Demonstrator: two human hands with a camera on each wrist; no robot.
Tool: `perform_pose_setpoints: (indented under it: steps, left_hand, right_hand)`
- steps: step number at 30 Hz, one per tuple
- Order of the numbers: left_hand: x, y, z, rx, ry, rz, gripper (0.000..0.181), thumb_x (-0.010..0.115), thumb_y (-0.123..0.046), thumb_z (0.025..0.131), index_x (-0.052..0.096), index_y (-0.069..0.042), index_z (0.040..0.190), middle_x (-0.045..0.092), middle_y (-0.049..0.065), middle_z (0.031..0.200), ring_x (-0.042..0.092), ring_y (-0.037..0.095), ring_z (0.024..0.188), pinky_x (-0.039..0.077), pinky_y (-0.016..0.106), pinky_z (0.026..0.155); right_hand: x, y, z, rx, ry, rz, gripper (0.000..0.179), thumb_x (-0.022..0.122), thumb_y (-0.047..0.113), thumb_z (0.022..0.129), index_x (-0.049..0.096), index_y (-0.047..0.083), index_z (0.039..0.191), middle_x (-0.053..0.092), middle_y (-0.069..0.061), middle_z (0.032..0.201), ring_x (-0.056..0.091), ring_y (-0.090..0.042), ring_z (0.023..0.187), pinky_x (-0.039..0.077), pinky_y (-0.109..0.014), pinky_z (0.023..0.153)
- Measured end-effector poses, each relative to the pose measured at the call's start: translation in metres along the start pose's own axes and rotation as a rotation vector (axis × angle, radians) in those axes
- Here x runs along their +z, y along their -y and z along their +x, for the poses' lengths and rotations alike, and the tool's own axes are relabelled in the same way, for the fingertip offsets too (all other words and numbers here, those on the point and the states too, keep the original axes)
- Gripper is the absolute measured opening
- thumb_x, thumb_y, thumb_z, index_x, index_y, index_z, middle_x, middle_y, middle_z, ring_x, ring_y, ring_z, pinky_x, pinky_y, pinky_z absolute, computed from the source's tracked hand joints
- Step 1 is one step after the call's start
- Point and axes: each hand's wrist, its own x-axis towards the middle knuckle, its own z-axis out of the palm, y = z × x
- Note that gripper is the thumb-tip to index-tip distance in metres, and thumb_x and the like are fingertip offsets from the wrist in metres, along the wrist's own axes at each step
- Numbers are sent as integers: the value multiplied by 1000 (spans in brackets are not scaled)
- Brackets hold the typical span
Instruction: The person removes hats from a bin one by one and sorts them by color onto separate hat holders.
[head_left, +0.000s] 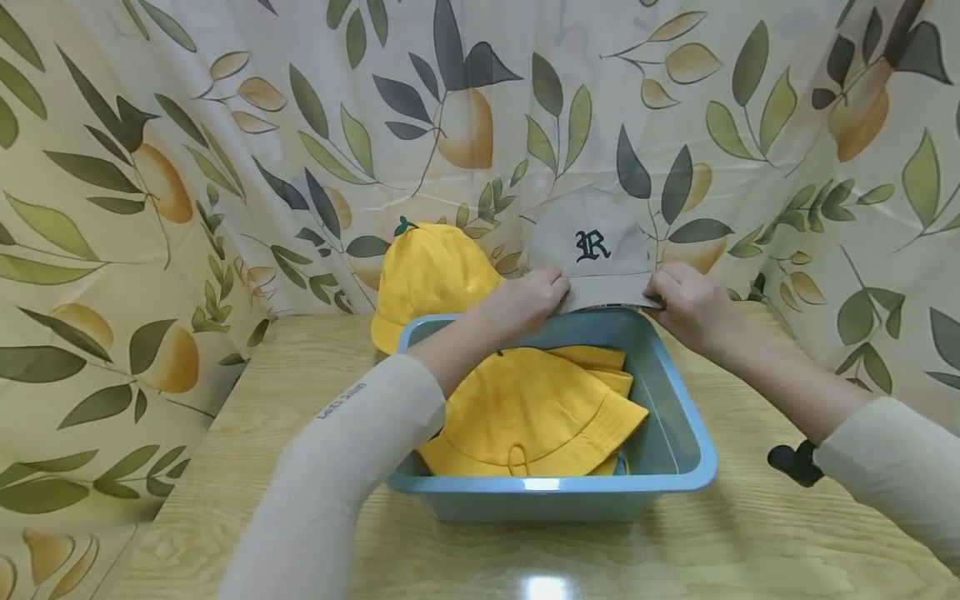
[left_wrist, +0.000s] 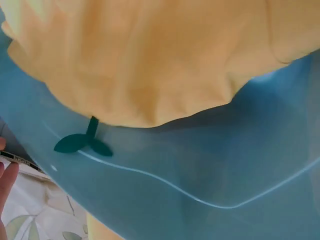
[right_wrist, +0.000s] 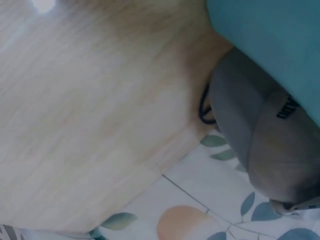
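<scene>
Past the far rim of a blue plastic bin [head_left: 690,450], a light grey baseball cap [head_left: 551,237] with a black embroidered R faces me. My left hand [head_left: 536,296] pinches one side of its brim; my right hand [head_left: 690,304] grips the other side. Inside the bin lie several folded yellow hats [head_left: 525,400]. In the left wrist view, a yellow hat [left_wrist: 150,65] bears a green sprout [left_wrist: 82,142], and some fingers [left_wrist: 6,182] show at the edge. The right wrist view has a grey cap [right_wrist: 245,110] with dark lettering, partly hidden by the bin.
Behind the bin's left corner stands another yellow hat [head_left: 427,275] with a green sprout on top. Everything rests on a pale wood-grain table [head_left: 300,433], backed by a fruit-patterned curtain [head_left: 300,167]. A black cord loop [right_wrist: 205,107] shows beside the grey cap.
</scene>
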Motion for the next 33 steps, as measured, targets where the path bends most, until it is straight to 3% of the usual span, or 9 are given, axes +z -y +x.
perform_pose_setpoints:
  steps: [5,11,12,15,18,20,27,30,33]
  left_hand:
    - [1,2,-10,24,82,-102,21,55,-7,84,56,-2,104,54,7,96,52,17,86,49,23,74]
    - [1,7,-17,70,130,-182,28,59,-9,84,54,-1,111,53,9,104,53,19,94,47,26,82]
    - [1,7,-18,80,134,-188,28,59,-8,84,54,-1,111,53,9,104,53,19,94,47,26,81]
    - [-1,8,-19,93,144,-227,31,62,-9,83,54,-1,112,53,9,106,52,19,95,46,25,84]
    - [-2,8,-20,77,166,-289,33,65,-11,82,55,-3,113,52,8,108,52,18,98,45,24,86]
    - [-3,8,-20,63,184,-331,36,66,-13,82,55,-4,114,52,7,110,52,17,100,44,22,87]
    - [-11,7,-17,59,187,-456,37,67,-14,81,57,-7,115,54,4,111,53,13,101,44,20,85]
    - [-14,4,-15,90,167,-497,36,67,-14,81,57,-7,115,56,3,112,54,12,103,43,18,88]
    - [-16,1,-13,131,149,-551,34,66,-13,82,58,-6,114,57,4,111,54,13,103,41,16,89]
  right_hand:
    - [1,8,-7,-28,41,28,34,71,-17,51,48,1,69,50,-9,65,46,-21,58,39,-32,43]
    - [-3,12,-14,-50,132,72,38,77,-10,49,51,1,74,50,-7,67,47,-18,58,42,-31,45]
    - [-4,13,-14,-51,149,79,35,77,-7,52,51,2,75,51,-6,67,47,-17,58,43,-31,46]
    - [-8,14,-16,-44,188,96,20,67,16,77,53,2,78,53,-6,69,50,-17,60,44,-32,47]
    - [-12,17,-16,-44,177,107,40,45,37,92,57,0,81,58,-8,74,54,-19,63,48,-34,50]
    - [-16,22,-16,-30,172,111,54,37,45,93,60,-2,85,62,-12,78,59,-23,67,50,-37,55]
    - [-36,57,-15,52,209,108,65,35,52,92,62,-5,106,65,-20,103,63,-35,91,51,-44,73]
    - [-46,73,-17,78,243,156,63,41,52,91,58,-3,117,61,-21,114,59,-35,101,44,-31,94]
    - [-55,87,-21,101,306,181,66,48,52,88,49,-1,128,53,-18,127,53,-32,113,22,-18,108]
